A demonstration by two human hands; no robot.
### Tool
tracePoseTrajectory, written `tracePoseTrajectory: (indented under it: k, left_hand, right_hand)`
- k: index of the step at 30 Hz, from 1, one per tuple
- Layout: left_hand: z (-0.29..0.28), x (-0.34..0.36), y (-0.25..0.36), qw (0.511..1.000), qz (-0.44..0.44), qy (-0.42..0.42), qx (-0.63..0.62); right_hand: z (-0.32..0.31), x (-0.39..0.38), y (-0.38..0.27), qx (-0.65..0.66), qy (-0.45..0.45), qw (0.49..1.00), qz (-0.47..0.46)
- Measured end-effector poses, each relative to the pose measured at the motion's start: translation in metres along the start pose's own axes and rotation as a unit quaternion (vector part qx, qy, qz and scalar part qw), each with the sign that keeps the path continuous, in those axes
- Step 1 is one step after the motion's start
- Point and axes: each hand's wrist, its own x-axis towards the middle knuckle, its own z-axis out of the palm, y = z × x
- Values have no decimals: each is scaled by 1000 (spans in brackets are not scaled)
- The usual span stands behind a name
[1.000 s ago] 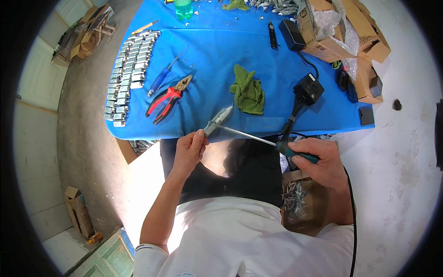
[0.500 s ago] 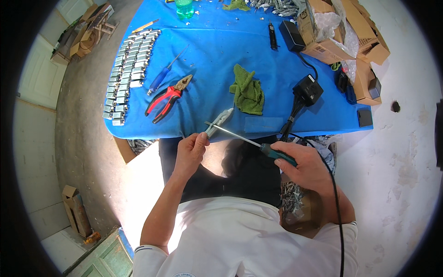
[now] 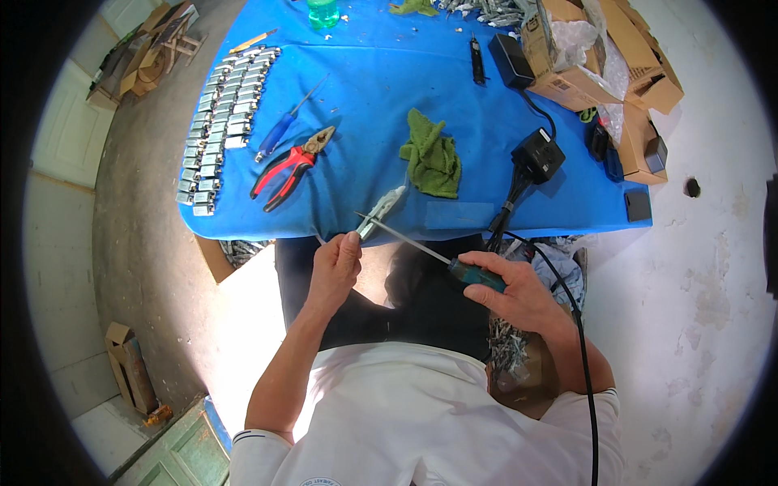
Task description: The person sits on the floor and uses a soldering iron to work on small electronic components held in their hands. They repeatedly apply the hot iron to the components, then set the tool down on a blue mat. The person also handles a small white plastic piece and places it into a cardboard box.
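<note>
My left hand (image 3: 334,271) is closed on the lower end of a slim, light grey metal piece (image 3: 384,206), which slants up to the right over the table's front edge. In my right hand (image 3: 512,290) is a screwdriver (image 3: 474,274) with a dark green handle and a long steel shaft. Its shaft crosses the grey piece, and the tip shows just past its left side. Beyond my hands lie a crumpled green cloth (image 3: 433,158), red and black pliers (image 3: 292,168) and a blue-handled screwdriver (image 3: 279,134). What my left fingers cover is hidden.
Rows of small metal parts (image 3: 231,113) line the left of the blue-covered table (image 3: 365,81). At right sit a black power adapter (image 3: 538,154) and opened cardboard boxes (image 3: 567,85). A black cable (image 3: 585,373) hangs past my right arm. A green bottle (image 3: 322,12) stands at the back.
My right hand and the green-handled screwdriver have shifted slightly left and down, and the handle has turned. My left hand still holds the grey piece in nearly the same place.
</note>
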Motion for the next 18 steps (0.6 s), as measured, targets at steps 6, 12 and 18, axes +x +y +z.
tracePoseTrajectory:
  k: [6, 12, 18]
  left_hand:
    - [1, 1, -5, 1000, 10, 5, 7]
    - [5, 5, -14, 996, 54, 31, 59]
    - [10, 5, -15, 992, 78, 54, 79]
  right_hand:
    - [10, 0, 7, 60, 12, 998, 7]
    - [25, 2, 22, 291, -29, 950, 113]
    - [28, 5, 17, 390, -67, 901, 177]
